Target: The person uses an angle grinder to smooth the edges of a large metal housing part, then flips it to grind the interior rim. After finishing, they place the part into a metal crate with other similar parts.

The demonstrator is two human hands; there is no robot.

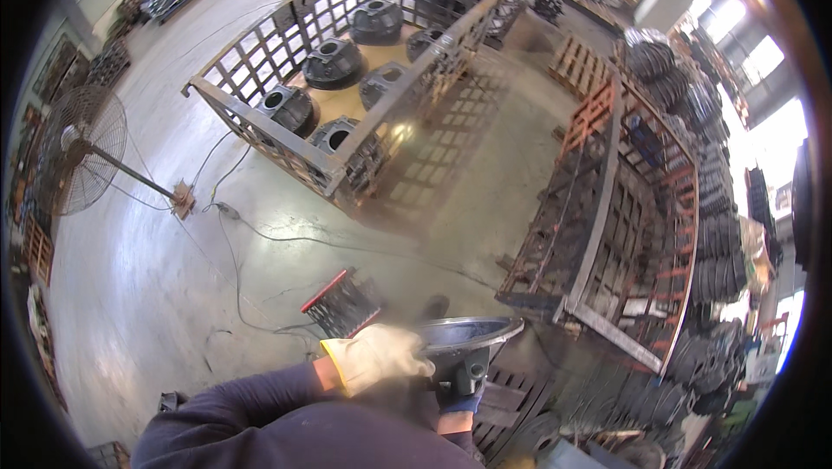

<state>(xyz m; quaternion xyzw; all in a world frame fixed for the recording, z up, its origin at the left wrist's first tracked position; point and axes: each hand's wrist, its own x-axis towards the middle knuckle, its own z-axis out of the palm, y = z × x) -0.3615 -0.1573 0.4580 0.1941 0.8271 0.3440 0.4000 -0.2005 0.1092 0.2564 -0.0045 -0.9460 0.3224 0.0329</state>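
A dark, bell-shaped metal housing with a wide, bright rim is tilted in front of my body. Beneath it is my right hand, in a blue glove, gripping its lower part; the housing hides most of those fingers. My left hand, in a cream work glove with a yellow cuff edge, is against the near left side of the housing. Its fingers are curled and slightly blurred, and whatever they may hold is hidden.
Similar housings stand on a yellowish layer inside a barred metal cage ahead. A rusty orange-and-grey cage stands to the right. A red-edged dark object, a cable and a pedestal fan are at left.
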